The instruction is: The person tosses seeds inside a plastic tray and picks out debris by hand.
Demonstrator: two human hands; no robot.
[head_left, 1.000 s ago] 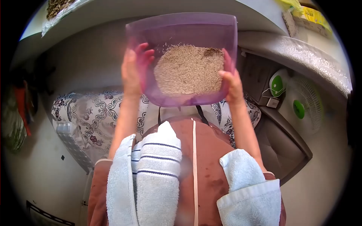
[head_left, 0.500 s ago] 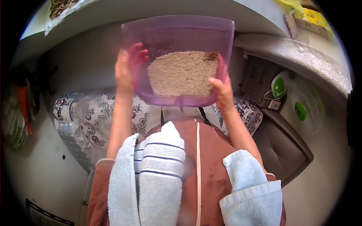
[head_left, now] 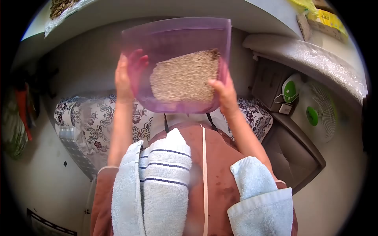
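A translucent purple container (head_left: 177, 37) is held up in front of me, between both hands. Beige grains (head_left: 185, 78) lie in a heap inside it, with a darker patch at the upper right of the heap. My left hand (head_left: 125, 76) grips the container's left side, its fingers showing through the plastic. On the right side my right hand (head_left: 226, 92) holds the wall, thumb on the near face and the other fingers partly hidden behind the plastic.
A patterned cloth (head_left: 98, 126) covers a surface beyond my body. To the right are a green and white fan (head_left: 312, 115) and a brown cushioned seat (head_left: 293, 151). A pale ledge (head_left: 189, 7) runs across the top, with a yellow package (head_left: 330, 19) at the upper right.
Both hands and the purple container have moved to the left. The container is tilted differently, and the top of the grain heap now slopes up toward the right.
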